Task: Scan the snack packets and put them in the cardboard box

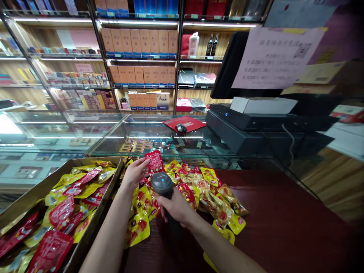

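My left hand (135, 174) pinches the edge of a red snack packet (154, 162), held up with its printed side facing me. Just to the right and nearer, my right hand (176, 207) is wrapped round the handle of a black barcode scanner (162, 182), whose head is close below the packet. Under and around both hands lies a loose heap of yellow and red snack packets (209, 176) on the dark red tabletop (273, 212). On the left stands an open cardboard box (117, 172) holding several more yellow and red packets (61, 212).
A glass display counter (110, 138) runs behind the heap, with a computer mouse (181, 128) on a red mat (167, 122). At right are a monitor (227, 64) with a paper notice (273, 57) and a black register unit (241, 132). Stocked shelves (142, 58) line the back.
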A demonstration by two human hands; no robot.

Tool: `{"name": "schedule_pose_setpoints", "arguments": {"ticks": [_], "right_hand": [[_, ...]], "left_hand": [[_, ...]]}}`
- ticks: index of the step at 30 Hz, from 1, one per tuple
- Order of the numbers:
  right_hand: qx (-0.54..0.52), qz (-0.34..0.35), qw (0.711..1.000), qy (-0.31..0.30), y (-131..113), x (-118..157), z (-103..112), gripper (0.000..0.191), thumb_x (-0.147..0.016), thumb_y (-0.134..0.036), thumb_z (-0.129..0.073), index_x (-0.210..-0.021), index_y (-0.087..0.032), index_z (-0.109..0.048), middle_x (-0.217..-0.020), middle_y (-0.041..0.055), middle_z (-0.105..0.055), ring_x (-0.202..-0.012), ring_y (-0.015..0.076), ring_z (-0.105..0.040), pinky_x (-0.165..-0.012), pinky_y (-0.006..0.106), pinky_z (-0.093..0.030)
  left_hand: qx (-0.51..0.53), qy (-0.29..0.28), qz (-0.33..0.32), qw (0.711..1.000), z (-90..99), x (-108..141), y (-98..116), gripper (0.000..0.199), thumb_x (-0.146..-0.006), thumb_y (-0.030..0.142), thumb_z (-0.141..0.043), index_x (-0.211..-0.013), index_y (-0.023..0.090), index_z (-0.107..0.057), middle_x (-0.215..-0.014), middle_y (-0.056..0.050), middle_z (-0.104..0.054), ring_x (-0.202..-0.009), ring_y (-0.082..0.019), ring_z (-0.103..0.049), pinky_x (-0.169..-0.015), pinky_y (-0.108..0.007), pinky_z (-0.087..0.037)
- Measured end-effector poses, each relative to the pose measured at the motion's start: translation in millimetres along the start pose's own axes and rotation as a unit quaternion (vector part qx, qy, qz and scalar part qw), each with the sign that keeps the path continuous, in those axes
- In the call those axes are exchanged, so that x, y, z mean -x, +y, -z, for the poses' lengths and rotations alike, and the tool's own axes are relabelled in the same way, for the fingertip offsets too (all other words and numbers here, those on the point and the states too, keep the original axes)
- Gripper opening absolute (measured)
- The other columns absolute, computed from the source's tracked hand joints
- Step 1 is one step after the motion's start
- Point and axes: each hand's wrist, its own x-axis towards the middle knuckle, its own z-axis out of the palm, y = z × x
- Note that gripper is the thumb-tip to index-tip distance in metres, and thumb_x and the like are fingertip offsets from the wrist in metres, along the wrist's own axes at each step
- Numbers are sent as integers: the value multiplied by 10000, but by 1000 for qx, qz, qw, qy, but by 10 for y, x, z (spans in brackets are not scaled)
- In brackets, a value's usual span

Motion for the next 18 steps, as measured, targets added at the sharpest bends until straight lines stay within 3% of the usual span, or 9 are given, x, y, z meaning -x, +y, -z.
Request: {"name": "schedule_pose_setpoints", "arguments": {"ticks": [12,18], "right_hand": [[4,7,1000,1,16,-13,3,134,-743,-240,-543,-621,-203,-502,-405,-48,-489,-309,93,-422,-352,214,-361],[7,6,1000,-6,-21,11,-1,140,-747,-230,-529,-613,-199,-503,-394,-41,-490,-312,97,-418,-357,214,-344]], "left_hand": [[-1,-17,0,1000,-41,53,26,346,-638,302,-795,-900,171,-612,-705,7,-673,-534,-93,-623,-528,-225,-538],[15,-13,-3,1000,-62,58,14,391,-598,313,-815,-908,171,-622,-745,-6,-693,-609,-142,-662,-578,-263,-546]]}}
